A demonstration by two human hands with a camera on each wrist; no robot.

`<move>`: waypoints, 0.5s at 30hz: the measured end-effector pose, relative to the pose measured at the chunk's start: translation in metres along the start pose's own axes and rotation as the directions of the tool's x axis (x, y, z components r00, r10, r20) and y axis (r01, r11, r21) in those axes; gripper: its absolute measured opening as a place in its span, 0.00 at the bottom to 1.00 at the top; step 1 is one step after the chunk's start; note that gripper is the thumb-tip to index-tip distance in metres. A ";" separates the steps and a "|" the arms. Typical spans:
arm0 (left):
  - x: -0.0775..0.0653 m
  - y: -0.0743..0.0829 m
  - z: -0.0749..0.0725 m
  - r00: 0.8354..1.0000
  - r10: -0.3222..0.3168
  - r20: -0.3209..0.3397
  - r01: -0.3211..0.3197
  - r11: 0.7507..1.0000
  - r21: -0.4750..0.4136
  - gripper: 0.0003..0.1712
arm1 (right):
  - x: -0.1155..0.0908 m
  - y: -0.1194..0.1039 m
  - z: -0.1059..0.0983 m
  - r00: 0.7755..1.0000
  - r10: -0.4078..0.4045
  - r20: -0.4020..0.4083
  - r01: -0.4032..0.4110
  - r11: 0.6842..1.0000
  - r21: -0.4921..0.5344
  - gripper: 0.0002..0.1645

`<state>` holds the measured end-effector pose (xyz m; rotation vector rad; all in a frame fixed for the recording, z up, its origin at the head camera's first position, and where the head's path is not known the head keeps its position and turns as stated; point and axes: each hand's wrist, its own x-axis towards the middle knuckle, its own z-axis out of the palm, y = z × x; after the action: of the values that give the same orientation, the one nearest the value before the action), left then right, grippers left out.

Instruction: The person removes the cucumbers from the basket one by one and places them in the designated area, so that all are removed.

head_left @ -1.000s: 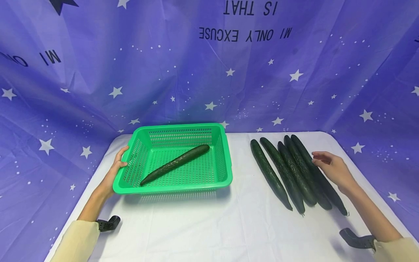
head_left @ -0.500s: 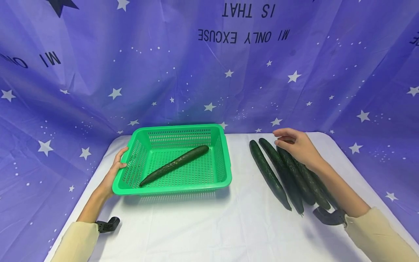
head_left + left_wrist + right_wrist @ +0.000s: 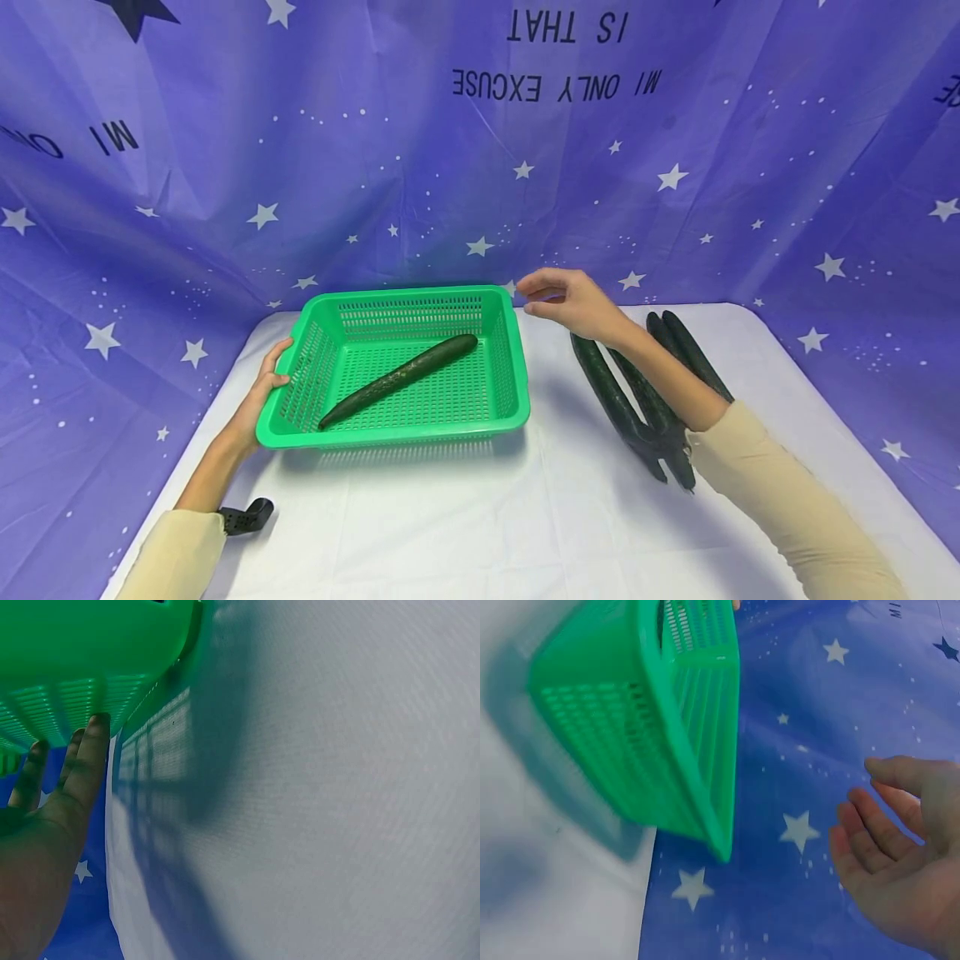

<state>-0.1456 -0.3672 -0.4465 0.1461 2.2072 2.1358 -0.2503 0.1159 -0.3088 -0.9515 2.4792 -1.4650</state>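
A green plastic basket (image 3: 393, 432) stands on the left of the table, with one long dark cucumber (image 3: 405, 379) lying diagonally inside. At its left rim my left hand (image 3: 258, 400) grips the edge; the left wrist view shows fingers (image 3: 88, 757) against the slotted side wall. My right hand (image 3: 573, 307) hovers in the air just beyond the basket's right rim, touching nothing. Its fingers are loosely bent and the palm holds nothing in the right wrist view. Several more cucumbers (image 3: 603, 379) lie side by side on the right, partly hidden by my right forearm.
A white cloth covers the table (image 3: 420, 525). Behind it and at both sides hangs a purple curtain (image 3: 420, 167) with stars and upside-down lettering. A black device (image 3: 247, 517) is strapped at my left wrist.
My right hand has swept left from beside the cucumbers on the right, over them, to the basket's right rim. My left hand and the basket have stayed in place.
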 end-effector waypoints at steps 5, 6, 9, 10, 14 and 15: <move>0.000 0.000 0.000 1.000 -0.005 -0.003 0.005 1.000 0.000 0.34 | 0.026 -0.006 0.021 0.997 -0.039 0.059 0.037 0.999 0.037 0.19; 0.000 0.001 0.000 1.000 -0.007 -0.003 0.007 1.000 0.001 0.34 | 0.031 -0.006 0.025 0.997 -0.041 0.069 0.038 0.998 0.043 0.19; 0.000 0.001 0.000 1.000 -0.011 -0.004 0.011 1.000 0.000 0.34 | 0.047 -0.004 0.037 0.993 -0.054 0.101 0.049 0.997 0.059 0.20; 0.000 0.001 0.000 1.000 -0.010 -0.005 0.010 1.000 0.000 0.34 | 0.052 -0.003 0.041 0.992 -0.053 0.111 0.045 0.997 0.067 0.20; 0.000 0.001 0.000 1.000 -0.009 -0.003 0.009 1.000 0.000 0.34 | 0.072 0.001 0.057 0.986 -0.038 0.161 0.022 0.995 0.100 0.21; 0.000 0.000 0.000 1.000 -0.007 -0.002 0.007 1.000 0.000 0.34 | 0.076 0.002 0.061 0.985 -0.029 0.172 0.011 0.994 0.107 0.21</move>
<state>-0.1453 -0.3671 -0.4462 0.1352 2.2054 2.1333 -0.2880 0.0270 -0.3261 -1.0387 2.2533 -1.4361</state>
